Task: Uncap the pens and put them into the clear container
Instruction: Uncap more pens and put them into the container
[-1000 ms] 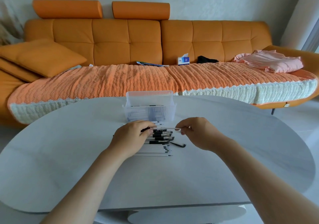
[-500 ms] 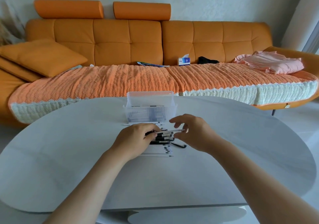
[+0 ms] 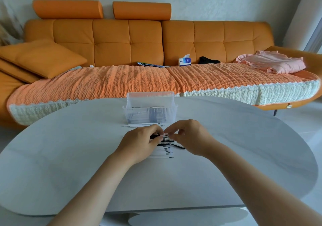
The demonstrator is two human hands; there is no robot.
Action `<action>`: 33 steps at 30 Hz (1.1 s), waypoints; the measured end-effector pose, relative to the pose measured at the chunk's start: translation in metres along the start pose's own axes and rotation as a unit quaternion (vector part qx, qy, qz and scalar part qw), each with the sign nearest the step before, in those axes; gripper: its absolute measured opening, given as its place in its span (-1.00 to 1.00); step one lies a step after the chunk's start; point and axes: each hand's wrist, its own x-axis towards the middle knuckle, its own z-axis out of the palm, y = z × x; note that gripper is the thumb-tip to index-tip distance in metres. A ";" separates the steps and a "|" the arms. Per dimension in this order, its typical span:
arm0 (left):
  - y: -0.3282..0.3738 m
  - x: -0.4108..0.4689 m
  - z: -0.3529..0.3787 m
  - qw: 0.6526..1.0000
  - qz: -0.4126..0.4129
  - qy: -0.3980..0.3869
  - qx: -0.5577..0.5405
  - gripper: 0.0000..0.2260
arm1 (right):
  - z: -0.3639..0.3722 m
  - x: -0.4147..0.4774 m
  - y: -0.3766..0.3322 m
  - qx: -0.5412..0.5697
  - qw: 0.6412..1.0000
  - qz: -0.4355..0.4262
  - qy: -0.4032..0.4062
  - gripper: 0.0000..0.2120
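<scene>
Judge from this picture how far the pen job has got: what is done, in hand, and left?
Done: some pens lie in the clear container. In hand: the left hand and right hand hold one pen between them. Left: the pile of pens under them on the table.

On the table, the container stands just behind the pens, at their 12 o'clock. The left hand lies over them from 8 o'clock, the right hand from 4 o'clock. Behind the table is the sofa, with a tissue box on it at 1 o'clock.
</scene>
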 end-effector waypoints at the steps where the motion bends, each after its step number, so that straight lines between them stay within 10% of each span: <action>1: 0.001 0.000 0.001 1.000 0.002 0.001 0.002 -0.90 | 0.001 0.001 0.000 0.007 1.000 0.000 0.002 -0.80; 14: 0.017 0.004 0.007 0.999 0.036 0.040 0.007 -0.92 | -0.008 -0.006 0.006 -0.133 0.991 -0.007 -0.031 -0.87; 25: 0.026 0.012 0.017 0.981 0.141 0.110 0.073 -0.95 | -0.019 -0.008 0.005 0.101 0.984 0.124 -0.075 -0.75; 33: 0.027 0.018 0.024 0.990 0.086 0.103 0.036 -0.95 | -0.019 -0.004 0.016 0.009 0.996 0.082 -0.019 -0.84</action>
